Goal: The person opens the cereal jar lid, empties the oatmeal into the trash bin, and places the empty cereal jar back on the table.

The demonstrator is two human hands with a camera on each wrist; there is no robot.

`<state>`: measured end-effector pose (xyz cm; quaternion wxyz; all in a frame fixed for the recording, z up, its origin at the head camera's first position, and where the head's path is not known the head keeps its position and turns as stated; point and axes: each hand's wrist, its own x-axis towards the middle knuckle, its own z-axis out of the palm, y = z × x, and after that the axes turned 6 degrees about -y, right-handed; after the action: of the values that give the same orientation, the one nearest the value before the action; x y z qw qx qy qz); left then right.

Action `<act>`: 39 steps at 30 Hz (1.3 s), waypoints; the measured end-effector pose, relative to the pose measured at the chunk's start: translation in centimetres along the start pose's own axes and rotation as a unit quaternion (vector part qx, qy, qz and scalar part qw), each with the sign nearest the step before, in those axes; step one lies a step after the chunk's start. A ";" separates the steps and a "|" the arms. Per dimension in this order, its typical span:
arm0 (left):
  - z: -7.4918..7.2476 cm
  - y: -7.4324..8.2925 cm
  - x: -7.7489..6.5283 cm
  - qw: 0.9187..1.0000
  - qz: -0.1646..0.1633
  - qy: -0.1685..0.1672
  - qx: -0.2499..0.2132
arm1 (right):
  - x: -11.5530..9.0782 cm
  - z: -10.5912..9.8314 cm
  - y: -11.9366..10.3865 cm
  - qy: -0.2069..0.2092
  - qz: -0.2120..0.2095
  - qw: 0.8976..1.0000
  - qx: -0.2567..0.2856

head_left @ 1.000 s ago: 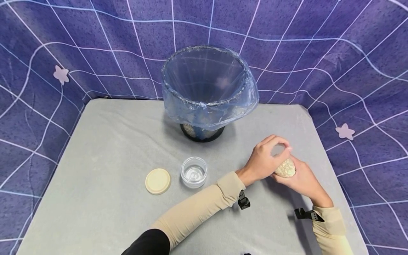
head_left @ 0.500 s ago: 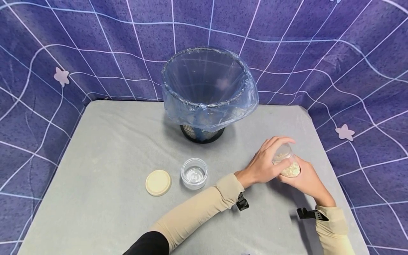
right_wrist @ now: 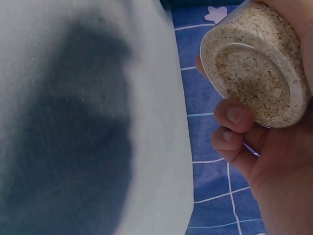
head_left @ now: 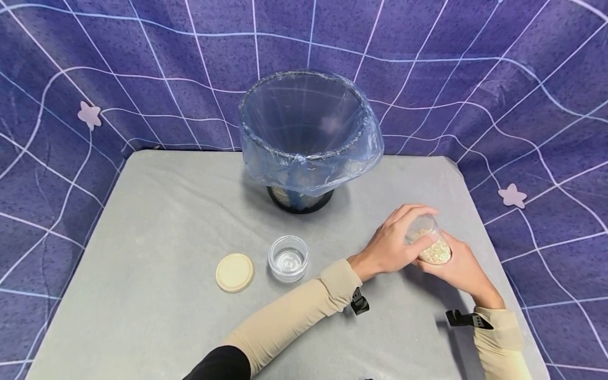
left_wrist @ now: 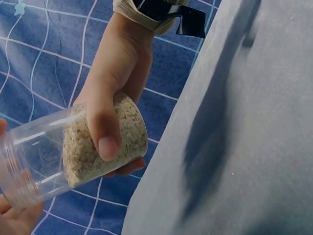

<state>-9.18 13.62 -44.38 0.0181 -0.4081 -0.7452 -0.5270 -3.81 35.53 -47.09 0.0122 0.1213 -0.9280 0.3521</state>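
Observation:
Both hands hold a clear plastic jar [head_left: 435, 252] above the right side of the table. Pale flakes, like rolled oats, lie packed toward its base. My left hand [head_left: 391, 241] grips the threaded neck end, thumb on the near side and fingers over the far side. Around the flake-filled base end curls my right hand [head_left: 462, 270]. In the left wrist view the jar [left_wrist: 44, 147] lies tilted, with the right thumb [left_wrist: 105, 132] across the flakes. The right wrist view shows the jar's round base [right_wrist: 254, 83] and curled right fingers [right_wrist: 234, 117] beneath it.
A mesh bin with a blue liner bag [head_left: 311, 171] stands at the table's back middle. In front of it are a small clear open jar [head_left: 288, 259] and a round cream lid [head_left: 235, 273]. Purple gridded cloth [head_left: 166, 53] surrounds the grey table [head_left: 142, 221].
The jar has tipped, so more of its clear side shows from above. My left fingers have opened wider around its neck end, and the right hand has shifted slightly right.

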 end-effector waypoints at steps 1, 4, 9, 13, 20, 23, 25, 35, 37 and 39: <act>0.0 0.1 0.0 1.000 -0.011 0.002 0.007 | 0.0 0.0 0.1 0.001 0.001 1.000 -0.001; 0.1 0.3 -0.1 0.999 -0.042 0.012 0.033 | 0.0 0.1 0.0 0.006 0.001 1.000 -0.008; 0.4 0.6 -0.1 0.995 -0.072 0.033 0.065 | 0.0 0.2 -0.2 0.014 0.008 1.000 -0.017; 0.7 0.8 0.0 0.990 -0.084 0.057 0.095 | -0.1 0.4 -0.4 0.024 0.017 0.999 -0.020; 0.8 1.2 0.1 0.977 -0.126 0.105 0.136 | -0.3 1.3 -0.2 0.039 0.007 0.999 -0.035; 0.5 1.3 0.2 0.975 -0.150 0.112 0.119 | -0.5 1.5 0.1 0.042 0.006 0.998 -0.035; 0.3 1.2 0.2 0.975 -0.163 0.113 0.100 | -0.6 1.6 0.3 0.043 0.007 0.999 -0.027; 0.1 1.4 -1.2 0.975 -0.175 0.069 0.120 | -1.2 1.4 1.2 0.075 0.067 0.994 0.037; 0.0 1.4 -1.8 0.973 -0.180 0.047 0.139 | -1.2 1.4 1.4 0.075 0.081 0.993 0.041; -0.2 1.4 -2.5 0.968 -0.190 0.019 0.162 | -1.2 1.3 1.5 0.073 0.088 0.992 0.049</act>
<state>-6.72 12.14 -44.38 -0.0022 -0.2400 -0.8843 -0.4005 -2.93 36.01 -49.17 0.0433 0.0140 -0.9134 0.4045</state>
